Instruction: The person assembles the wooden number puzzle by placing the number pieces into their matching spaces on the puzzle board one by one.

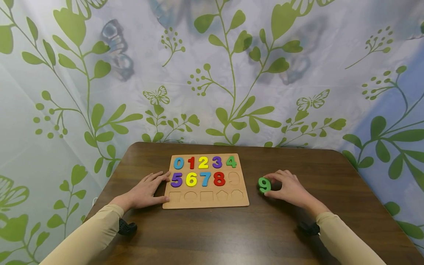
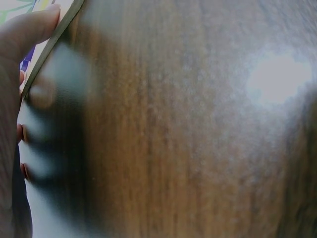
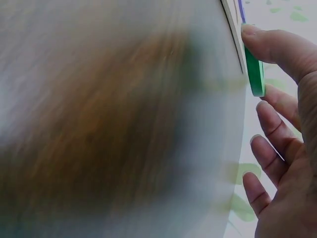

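Observation:
A wooden number puzzle board (image 1: 205,187) lies on the table, with colored numerals 0 to 8 in its two upper rows. The recess (image 1: 234,178) to the right of the red 8 (image 1: 219,179) holds no piece. My left hand (image 1: 145,191) rests at the board's left edge, thumb and fingers spread and touching it. To the right of the board, my right hand (image 1: 288,188) pinches a green number 9 piece (image 1: 264,185) between thumb and index finger. In the right wrist view the green 9 (image 3: 255,74) appears edge-on, above the table, with the other fingers loosely bent.
Along the board's bottom row run several shape recesses (image 1: 207,195) without pieces. The dark brown wooden table (image 1: 212,232) reaches back to a curtain (image 1: 185,110) printed with green leaves and butterflies. Black straps (image 1: 127,227) are on both wrists.

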Action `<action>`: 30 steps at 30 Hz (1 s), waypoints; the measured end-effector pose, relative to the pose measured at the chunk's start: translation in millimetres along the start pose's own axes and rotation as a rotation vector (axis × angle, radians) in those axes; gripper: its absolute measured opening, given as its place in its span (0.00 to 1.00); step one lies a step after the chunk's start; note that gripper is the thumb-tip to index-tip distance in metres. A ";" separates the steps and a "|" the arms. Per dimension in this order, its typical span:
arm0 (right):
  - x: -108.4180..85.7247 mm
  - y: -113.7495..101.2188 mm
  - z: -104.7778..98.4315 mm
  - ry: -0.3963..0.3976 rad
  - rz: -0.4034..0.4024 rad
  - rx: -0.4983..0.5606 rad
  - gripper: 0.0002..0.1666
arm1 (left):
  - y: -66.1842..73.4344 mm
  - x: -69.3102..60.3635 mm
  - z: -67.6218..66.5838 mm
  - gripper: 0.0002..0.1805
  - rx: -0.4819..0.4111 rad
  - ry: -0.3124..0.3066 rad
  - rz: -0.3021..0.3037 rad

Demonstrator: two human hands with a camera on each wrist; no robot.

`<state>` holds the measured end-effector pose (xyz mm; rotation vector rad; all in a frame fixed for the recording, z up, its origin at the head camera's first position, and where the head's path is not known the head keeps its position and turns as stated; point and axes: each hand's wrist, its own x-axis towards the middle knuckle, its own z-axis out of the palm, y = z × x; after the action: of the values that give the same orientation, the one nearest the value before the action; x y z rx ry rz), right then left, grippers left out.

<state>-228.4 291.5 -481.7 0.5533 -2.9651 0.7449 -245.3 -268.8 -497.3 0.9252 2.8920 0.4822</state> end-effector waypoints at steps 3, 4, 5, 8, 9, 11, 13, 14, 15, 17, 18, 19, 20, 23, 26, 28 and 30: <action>5.5 -5.8 1.5 0.000 -0.006 0.003 0.34 | -0.5 -0.2 0.0 0.43 0.003 0.005 0.004; 6.9 -7.5 1.9 -0.001 -0.012 0.007 0.34 | -0.6 -0.1 0.0 0.43 0.002 0.007 0.004; 8.4 -9.2 2.3 0.001 -0.013 0.011 0.34 | -0.6 0.0 0.0 0.43 0.003 0.005 0.003; 12.5 -12.5 4.2 0.000 -0.019 0.018 0.34 | -0.7 0.0 0.2 0.43 -0.001 0.008 0.005; 13.8 -13.3 5.0 0.001 -0.021 0.017 0.34 | -0.9 -0.1 0.5 0.43 -0.002 0.007 0.005; 16.6 -14.7 6.5 -0.002 -0.017 0.019 0.34 | -1.3 -0.2 0.8 0.43 -0.003 0.004 0.002; 19.5 -16.0 8.2 -0.004 -0.019 0.017 0.34 | -1.6 -0.4 0.9 0.43 -0.005 0.004 0.003; 21.1 -16.6 9.0 -0.005 -0.020 0.018 0.34 | -1.6 -0.4 0.9 0.43 -0.006 0.004 0.003; 22.6 -17.2 9.8 -0.005 -0.021 0.018 0.34 | -1.5 -0.6 0.8 0.42 -0.006 0.008 0.007; 25.6 -18.2 11.7 -0.006 -0.024 0.021 0.34 | -1.2 -0.6 0.4 0.43 -0.008 0.010 0.008; 27.1 -18.7 12.6 -0.006 -0.026 0.019 0.33 | -1.0 -0.5 0.3 0.43 -0.008 0.009 0.007; 28.6 -19.2 13.5 -0.007 -0.028 0.018 0.33 | -0.7 -0.5 0.1 0.43 -0.006 0.010 0.007; 29.9 -19.6 14.4 -0.008 -0.030 0.017 0.33 | -0.7 -0.4 0.1 0.43 -0.006 0.012 0.009; 34.0 -20.9 16.8 -0.010 -0.037 0.010 0.34 | -0.2 -0.5 0.0 0.43 -0.009 0.007 0.008; 37.4 -22.6 18.7 -0.014 -0.040 0.010 0.34 | 0.0 -0.7 0.0 0.43 -0.009 0.006 0.007; 39.6 -24.1 19.8 -0.020 -0.040 0.017 0.34 | -0.1 -0.6 0.2 0.43 -0.009 0.005 0.004; 41.5 -25.5 20.9 -0.027 -0.039 0.022 0.34 | -0.4 -0.4 0.6 0.43 -0.007 0.005 0.001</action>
<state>-257.3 247.0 -483.8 0.6254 -2.9647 0.7737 -245.1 -269.2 -498.0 0.9252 2.8929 0.4943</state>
